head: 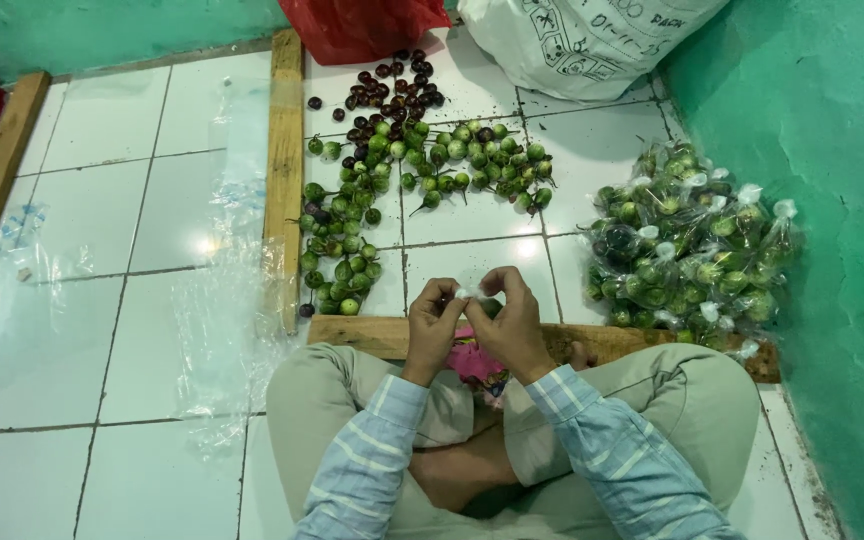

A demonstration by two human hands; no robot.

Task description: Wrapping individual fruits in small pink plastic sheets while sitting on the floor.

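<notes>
My left hand [434,322] and my right hand [514,322] meet over my lap, both pinching the twisted top of a small clear plastic bag [472,293] that holds small green round eggplants. A pink object [474,360] lies in my lap just under the hands. Loose green eggplants [422,160] are spread on the white tiled floor ahead, with dark purple ones [392,90] further back. Several filled, tied bags [692,245] are piled at the right by the green wall.
A wooden batten [284,170] runs up the floor left of the loose pile, and another [372,335] lies across in front of my knees. Empty clear plastic bags [217,300] lie at the left. A red bag [357,25] and a white sack [582,40] stand at the back.
</notes>
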